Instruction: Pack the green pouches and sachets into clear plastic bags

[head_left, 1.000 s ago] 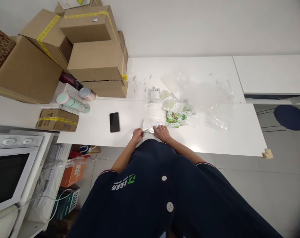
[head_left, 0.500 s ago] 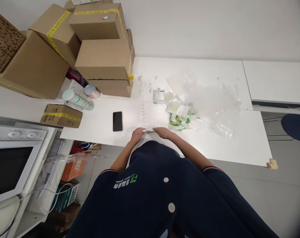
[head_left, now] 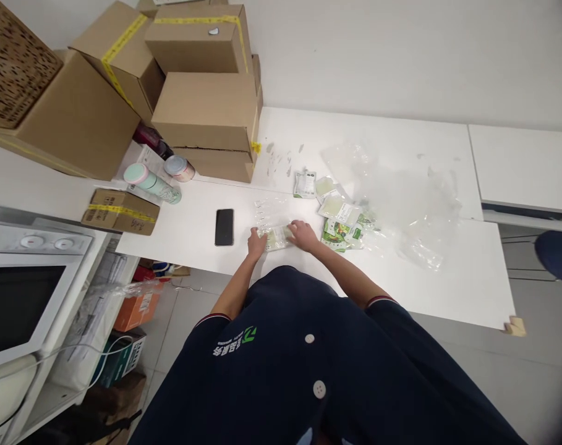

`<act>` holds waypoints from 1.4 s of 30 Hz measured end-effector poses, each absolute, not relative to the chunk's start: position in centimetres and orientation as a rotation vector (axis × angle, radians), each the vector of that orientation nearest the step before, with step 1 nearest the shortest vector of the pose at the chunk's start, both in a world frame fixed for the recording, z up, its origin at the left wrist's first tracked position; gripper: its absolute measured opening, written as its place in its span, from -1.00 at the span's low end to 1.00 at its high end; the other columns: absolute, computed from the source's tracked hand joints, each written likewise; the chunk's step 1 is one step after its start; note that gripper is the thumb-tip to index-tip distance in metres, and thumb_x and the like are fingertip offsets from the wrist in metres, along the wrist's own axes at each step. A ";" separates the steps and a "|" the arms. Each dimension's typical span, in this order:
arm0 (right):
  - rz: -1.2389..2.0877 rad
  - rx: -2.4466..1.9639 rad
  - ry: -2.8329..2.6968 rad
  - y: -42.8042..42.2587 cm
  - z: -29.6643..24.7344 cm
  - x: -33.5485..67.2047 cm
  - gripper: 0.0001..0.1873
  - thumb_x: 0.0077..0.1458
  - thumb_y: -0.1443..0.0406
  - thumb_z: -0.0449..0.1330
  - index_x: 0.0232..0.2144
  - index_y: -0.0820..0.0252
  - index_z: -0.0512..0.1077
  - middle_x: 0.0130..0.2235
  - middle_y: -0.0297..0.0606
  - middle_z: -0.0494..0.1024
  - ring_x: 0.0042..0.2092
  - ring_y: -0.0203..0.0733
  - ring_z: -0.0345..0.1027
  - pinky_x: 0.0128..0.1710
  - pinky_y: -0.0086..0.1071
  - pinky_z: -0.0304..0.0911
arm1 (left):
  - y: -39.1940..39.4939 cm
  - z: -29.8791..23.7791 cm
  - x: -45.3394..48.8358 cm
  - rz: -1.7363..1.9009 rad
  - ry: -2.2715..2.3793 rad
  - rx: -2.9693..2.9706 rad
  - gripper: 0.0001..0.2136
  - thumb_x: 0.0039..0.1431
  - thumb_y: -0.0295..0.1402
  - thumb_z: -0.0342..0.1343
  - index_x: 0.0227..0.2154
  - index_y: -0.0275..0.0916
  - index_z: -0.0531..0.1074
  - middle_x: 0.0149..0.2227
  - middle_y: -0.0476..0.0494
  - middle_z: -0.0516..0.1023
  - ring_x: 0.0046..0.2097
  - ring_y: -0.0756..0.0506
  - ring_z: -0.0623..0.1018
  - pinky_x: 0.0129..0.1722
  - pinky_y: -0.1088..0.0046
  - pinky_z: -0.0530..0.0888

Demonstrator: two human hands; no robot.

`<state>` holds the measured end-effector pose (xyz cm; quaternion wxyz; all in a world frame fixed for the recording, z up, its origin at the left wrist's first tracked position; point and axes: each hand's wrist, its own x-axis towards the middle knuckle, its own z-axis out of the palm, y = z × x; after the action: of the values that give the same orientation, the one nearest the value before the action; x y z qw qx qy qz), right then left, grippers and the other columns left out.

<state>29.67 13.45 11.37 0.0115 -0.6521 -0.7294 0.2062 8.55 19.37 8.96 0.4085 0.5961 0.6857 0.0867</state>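
Observation:
My left hand [head_left: 256, 241] and my right hand [head_left: 302, 234] both grip the ends of a small clear packet with pale green contents [head_left: 277, 237], held on the white table [head_left: 452, 272] near its front edge. A strip of clear plastic pouches [head_left: 268, 207] lies just beyond the packet. To the right sits a loose pile of green and white sachets [head_left: 340, 220], with one single sachet [head_left: 304, 184] farther back.
A black phone [head_left: 224, 226] lies left of my hands. Crumpled clear plastic [head_left: 410, 204] spreads at the right. Stacked cardboard boxes [head_left: 206, 111], two cans [head_left: 151, 183] and a small taped box [head_left: 120, 211] fill the back left. A white appliance [head_left: 16, 290] stands at the left.
Both hands moved forward from the table's front edge and now hold a packet with pale green contents between them. The view shifted slightly left and down.

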 end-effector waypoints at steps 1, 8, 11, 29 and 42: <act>0.586 -1.879 -2.434 12.7 11.0 29.5 -0.39 0.18 0.16 0.16 0.23 0.25 0.21 0.29 0.07 0.18 0.28 0.14 0.04 0.22 -0.01 -0.04 | 19.6 8.9 8.6 0.203 1.728 1.494 -0.52 0.17 -0.21 0.11 0.11 -0.20 0.16 0.08 -0.33 0.43 0.10 -0.24 0.44 -0.02 0.33 0.33; 0.606 -1.853 -2.521 11.9 10.0 28.3 -0.40 0.20 0.49 -0.11 0.27 0.18 0.17 0.32 -0.15 0.20 0.32 -0.06 0.03 0.26 -0.10 -0.08 | 22.0 9.0 8.3 0.034 1.738 1.385 -0.40 -0.01 -0.26 0.26 0.08 -0.30 0.20 -0.04 -0.44 0.49 -0.12 -0.26 0.55 -0.21 0.33 0.42; 0.819 -1.823 -2.528 12.7 11.6 28.2 -0.42 0.16 0.52 -0.09 0.20 0.13 0.29 0.25 -0.17 0.33 0.23 -0.07 0.21 0.18 -0.13 0.07 | 21.4 10.0 7.1 0.010 1.657 1.444 -0.52 0.00 -0.25 0.26 0.00 -0.24 0.35 -0.04 -0.34 0.49 -0.04 -0.24 0.52 -0.10 0.31 0.42; 1.023 -2.289 -1.782 19.4 12.7 29.5 -0.56 0.26 0.21 0.02 0.14 0.26 0.27 0.04 -0.01 0.48 0.04 -0.03 0.38 -0.05 -0.31 0.25 | 20.3 8.6 5.2 0.206 1.668 1.472 -0.78 0.18 -0.22 0.00 -0.47 -0.21 0.42 -0.53 -0.02 0.45 -0.34 -0.06 0.48 -0.29 0.49 0.38; 1.100 -2.424 -0.903 13.9 8.6 28.9 -0.64 0.24 0.10 0.01 -0.20 0.28 0.40 -0.32 -0.10 0.55 -0.26 -0.16 0.46 -0.29 -0.38 0.32 | 22.5 9.1 6.0 -0.034 1.594 1.746 -0.82 0.22 -0.27 0.00 -0.44 -0.18 0.39 -0.47 -0.01 0.47 -0.35 -0.04 0.46 -0.31 0.52 0.31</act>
<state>28.91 13.87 8.61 0.1645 -0.8506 -0.3170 0.3859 6.04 22.52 9.10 0.3789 0.6832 0.6241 -0.0132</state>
